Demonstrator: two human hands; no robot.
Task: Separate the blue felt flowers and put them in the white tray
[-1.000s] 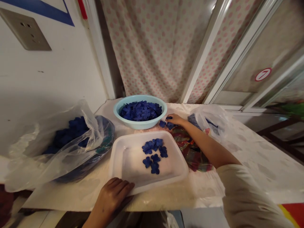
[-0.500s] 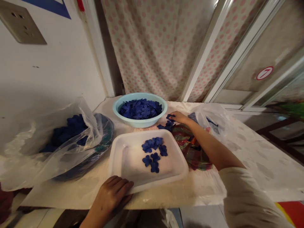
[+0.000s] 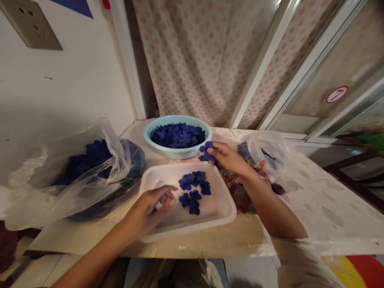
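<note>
My right hand (image 3: 226, 157) pinches a blue fabric flower (image 3: 207, 147) above the back right corner of the white tray. More blue flowers lie just below it, beside the tray. My left hand (image 3: 153, 208), slightly blurred, hangs over the left part of the white tray (image 3: 217, 219) with fingers curved apart and nothing between them. Several blue flowers (image 3: 194, 195) lie flat in the tray, right of the middle. Behind the tray stands a light blue basin (image 3: 177, 153) full of blue petals (image 3: 179, 136).
On the left, a clear plastic bag (image 3: 87, 192) holds more blue flowers (image 3: 87, 160). To the right are a patterned red bag (image 3: 232, 182) and another clear bag (image 3: 277, 148) on the white table cover (image 3: 318, 204). A dotted curtain (image 3: 192, 60) hangs behind.
My left hand has let go of the tray's front left edge and risen over the tray. My right hand has moved slightly left and nearer, lifting a flower from the small pile.
</note>
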